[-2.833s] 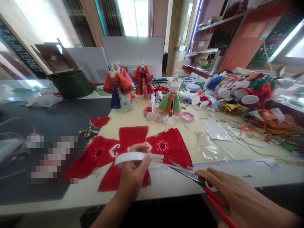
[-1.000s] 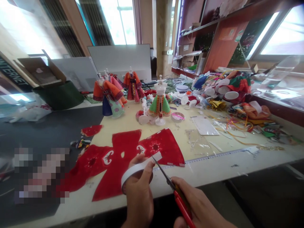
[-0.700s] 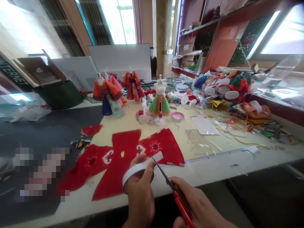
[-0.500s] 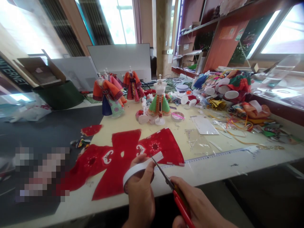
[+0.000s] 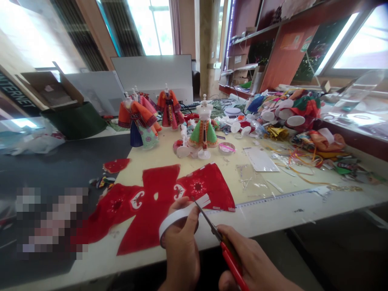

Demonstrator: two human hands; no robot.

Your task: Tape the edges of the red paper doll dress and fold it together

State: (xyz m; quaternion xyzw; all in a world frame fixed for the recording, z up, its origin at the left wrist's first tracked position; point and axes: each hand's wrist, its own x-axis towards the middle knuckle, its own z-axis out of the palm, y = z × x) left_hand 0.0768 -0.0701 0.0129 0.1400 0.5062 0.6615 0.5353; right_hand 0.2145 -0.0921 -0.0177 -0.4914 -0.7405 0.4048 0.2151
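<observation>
My left hand is closed round a white roll of tape, with a short loose end sticking out to the right. My right hand grips red-handled scissors; their blades point up-left and meet the tape's loose end. Both hands hover over the near edge of the table. Flat on the table just beyond them lies a red doll robe with white and flower patterns.
Small mannequins in doll dresses stand further back: a green one and orange ones. A long ruler lies to the right. Fabric, ribbons and white stands crowd the right side. A dark mat covers the left.
My right hand picked the scissors up from the table and brought the blades to the tape's loose end. Over the last second both hands barely move.
</observation>
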